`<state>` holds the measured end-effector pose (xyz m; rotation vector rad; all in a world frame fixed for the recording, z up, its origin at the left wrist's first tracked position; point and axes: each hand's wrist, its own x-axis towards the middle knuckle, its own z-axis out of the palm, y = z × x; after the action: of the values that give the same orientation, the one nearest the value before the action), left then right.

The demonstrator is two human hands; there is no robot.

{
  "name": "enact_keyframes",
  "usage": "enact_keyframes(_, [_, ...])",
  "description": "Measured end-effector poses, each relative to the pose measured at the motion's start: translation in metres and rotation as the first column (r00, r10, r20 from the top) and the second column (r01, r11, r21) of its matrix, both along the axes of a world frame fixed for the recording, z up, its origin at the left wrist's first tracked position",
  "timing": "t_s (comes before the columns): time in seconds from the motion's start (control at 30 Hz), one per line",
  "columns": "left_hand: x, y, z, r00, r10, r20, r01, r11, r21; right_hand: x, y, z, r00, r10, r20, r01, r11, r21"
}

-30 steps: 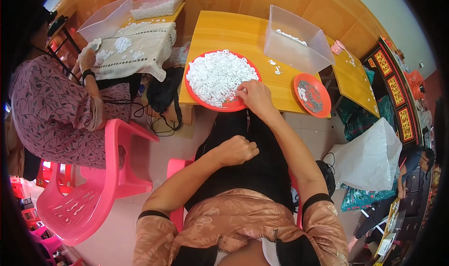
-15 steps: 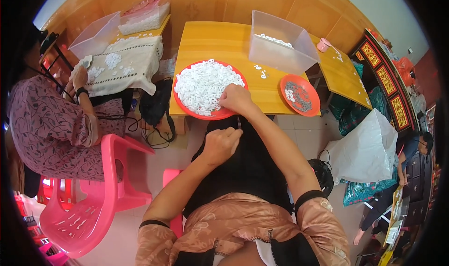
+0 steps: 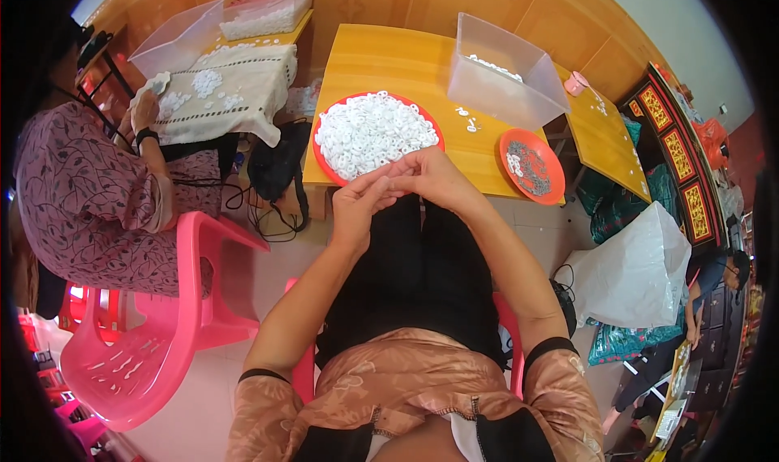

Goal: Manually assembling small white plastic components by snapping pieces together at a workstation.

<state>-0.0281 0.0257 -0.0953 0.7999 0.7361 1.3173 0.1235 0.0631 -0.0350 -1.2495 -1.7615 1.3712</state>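
"Fingers (image 3: 403,166) of the person's left hand (image 3: 360,205) and right hand (image 3: 432,178): how do they stand?"

"Drawn together, the tips of both hands meeting. Whether a piece is pinched between them cannot be told; that spot is hidden."

"What would make handling such small pieces go well?"

"Probably a light grip, one hand steadying while the other adjusts, close to the round red plate (image 3: 327,170), so anything dropped is likelier to land there."

"And the heap of small white ring-shaped pieces (image 3: 373,133)?"

"On that plate, just beyond the fingers at eleven o'clock, upon the yellow wooden bench (image 3: 398,48). The round orange-red dish (image 3: 555,166) with grey metal bits (image 3: 534,174) sits well apart, near three o'clock."
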Motion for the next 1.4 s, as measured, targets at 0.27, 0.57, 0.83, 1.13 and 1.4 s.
enact_keyframes(0.27, [-0.003,0.001,0.003,0.997,-0.001,0.078,0.005,0.998,-0.06,0.024,0.029,0.0,0.772,-0.147,0.618,-0.093,0.936,0.339])
enact_keyframes(0.57, [-0.004,0.003,-0.007,0.999,-0.04,0.003,0.04,0.995,-0.09,0.023,0.042,-0.016,0.47,-0.34,0.814,-0.133,0.885,0.446])
enact_keyframes(0.83, [-0.004,0.003,-0.009,0.999,-0.031,-0.019,0.029,0.995,-0.092,0.007,0.033,-0.008,0.431,-0.241,0.87,-0.144,0.933,0.329])
enact_keyframes(1.13, [-0.005,0.003,-0.009,0.999,-0.035,-0.029,0.032,0.995,-0.094,0.012,0.032,-0.022,0.549,-0.239,0.801,-0.15,0.914,0.376])
enact_keyframes(1.4, [-0.007,0.002,-0.01,0.999,-0.026,-0.019,0.024,0.993,-0.113,0.018,0.015,-0.023,0.848,-0.336,0.409,0.11,0.868,0.484])
